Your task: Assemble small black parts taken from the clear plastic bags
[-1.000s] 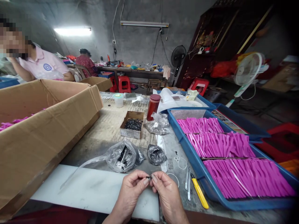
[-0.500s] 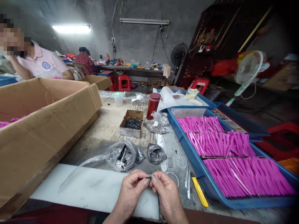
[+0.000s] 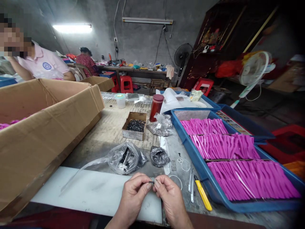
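My left hand [image 3: 134, 194] and my right hand [image 3: 169, 194] meet above the right end of a white sheet [image 3: 95, 192]. Thumb and forefinger of each are pinched on one small dark part [image 3: 152, 180], mostly covered by the fingertips, so its kind cannot be made out. Just beyond the hands lie an open clear bag [image 3: 125, 159] with small black pieces and a smaller dark plastic bag [image 3: 159, 156]. To the right are a yellow-handled tool [image 3: 203, 194], two thin silvery strips [image 3: 192, 186] and a white loop of cord [image 3: 176, 182].
A blue tray [image 3: 228, 208] packed with magenta pieces [image 3: 252, 179] flanks the right side. A large cardboard box [image 3: 54, 136] borders the left. Farther back stand a small box of black screw-like pieces [image 3: 134, 135], a red-brown bottle [image 3: 156, 108] and a person in a pink shirt [image 3: 49, 62].
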A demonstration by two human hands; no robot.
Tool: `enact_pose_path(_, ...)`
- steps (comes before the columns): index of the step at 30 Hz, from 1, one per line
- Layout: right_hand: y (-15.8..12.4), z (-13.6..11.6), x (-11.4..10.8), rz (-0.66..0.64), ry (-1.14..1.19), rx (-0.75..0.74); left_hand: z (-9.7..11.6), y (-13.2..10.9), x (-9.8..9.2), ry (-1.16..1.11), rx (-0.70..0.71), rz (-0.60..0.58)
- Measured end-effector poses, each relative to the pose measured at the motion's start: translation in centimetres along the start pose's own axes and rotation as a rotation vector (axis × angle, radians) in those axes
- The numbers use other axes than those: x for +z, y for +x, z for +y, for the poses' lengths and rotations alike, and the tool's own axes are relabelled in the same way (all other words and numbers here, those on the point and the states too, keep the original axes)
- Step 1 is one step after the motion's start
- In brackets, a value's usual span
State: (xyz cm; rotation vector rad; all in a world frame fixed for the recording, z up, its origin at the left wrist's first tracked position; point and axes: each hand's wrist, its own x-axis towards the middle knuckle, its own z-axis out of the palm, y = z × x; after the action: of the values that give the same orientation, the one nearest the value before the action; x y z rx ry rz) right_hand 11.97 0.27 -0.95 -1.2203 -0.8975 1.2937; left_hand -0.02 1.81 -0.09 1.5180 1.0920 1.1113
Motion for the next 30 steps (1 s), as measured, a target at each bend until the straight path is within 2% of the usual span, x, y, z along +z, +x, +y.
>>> enact_pose_path(9, 0.13, 0.16, -0.39, -0.044, -0.039, -0.002, 0.54, 0.06, -0.08, 0.057, 0.033, -0.033)
enact_pose_path(18, -0.09, -0.50, -0.62, -0.069, -0.080, -0.043, 0.60, 0.00, -0.27, 0.173, 0.131, -0.043)
enact_pose_path(25, 0.05, -0.63, -0.64, -0.108, -0.078, -0.019, 0.85, 0.02, -0.27, 0.202, 0.179, -0.055)
enact_pose_path(30, -0.09, -0.31, -0.90, -0.093, -0.137, -0.071, 0.66, 0.03, -0.33, 0.234, 0.200, -0.054)
